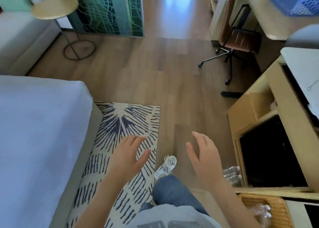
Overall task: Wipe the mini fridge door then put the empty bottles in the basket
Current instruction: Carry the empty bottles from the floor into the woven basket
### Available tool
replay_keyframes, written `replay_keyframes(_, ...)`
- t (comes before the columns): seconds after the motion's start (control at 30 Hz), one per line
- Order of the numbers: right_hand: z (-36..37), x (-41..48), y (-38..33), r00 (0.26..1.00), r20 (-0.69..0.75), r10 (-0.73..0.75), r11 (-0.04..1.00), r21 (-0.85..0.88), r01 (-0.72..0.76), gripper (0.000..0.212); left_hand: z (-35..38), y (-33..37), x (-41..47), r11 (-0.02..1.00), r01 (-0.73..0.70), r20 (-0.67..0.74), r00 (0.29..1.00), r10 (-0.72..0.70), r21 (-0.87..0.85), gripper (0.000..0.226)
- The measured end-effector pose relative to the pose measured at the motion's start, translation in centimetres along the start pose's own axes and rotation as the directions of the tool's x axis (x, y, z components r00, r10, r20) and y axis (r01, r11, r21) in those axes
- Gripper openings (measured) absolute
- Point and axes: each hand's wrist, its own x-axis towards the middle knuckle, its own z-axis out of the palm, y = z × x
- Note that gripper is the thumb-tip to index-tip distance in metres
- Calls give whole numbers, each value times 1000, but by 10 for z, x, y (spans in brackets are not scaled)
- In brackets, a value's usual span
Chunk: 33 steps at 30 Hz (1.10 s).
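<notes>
The black mini fridge door [271,151] sits in a light wooden cabinet [248,113] at the right. Clear plastic bottles [232,175] lie on the floor at the cabinet's foot. A wicker basket [279,208] stands at the bottom right with clear bottles [262,212] inside. My left hand [129,156] hovers over the rug with fingers straight and holds nothing. My right hand [205,160] hangs over the wooden floor, fingers relaxed and empty, left of the floor bottles.
A bed [38,141] fills the left side, with a patterned rug [127,124] beside it. A brown office chair [238,37] stands by a desk at the upper right, where a blue crate [296,1] sits. A round side table [55,7] is at the upper left.
</notes>
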Motion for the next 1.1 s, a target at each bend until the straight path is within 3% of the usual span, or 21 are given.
replay_keyframes(0.17,-13,111,23,999,-24,47,999,-19,-47,55,-4,8,125,999,-35,54,998,36,-31,53)
replay_keyframes(0.37,-58,212,52,974,-192,122,990,-45,-133,53,-13,43,287,970,-241,52,969,240,26,47)
replay_keyframes(0.6,-87,234,108,835,-360,416,894,-8,-448,51,40,106,413,874,-484,226,847,481,-45,46)
replay_keyframes(0.83,-82,226,152,493,-484,723,621,142,-771,48,120,177,509,662,-726,440,540,717,-187,48)
replay_keyframes(1.1,-99,251,153,-18,-628,778,301,398,-867,35,177,291,598,204,-889,517,-42,855,-410,49)
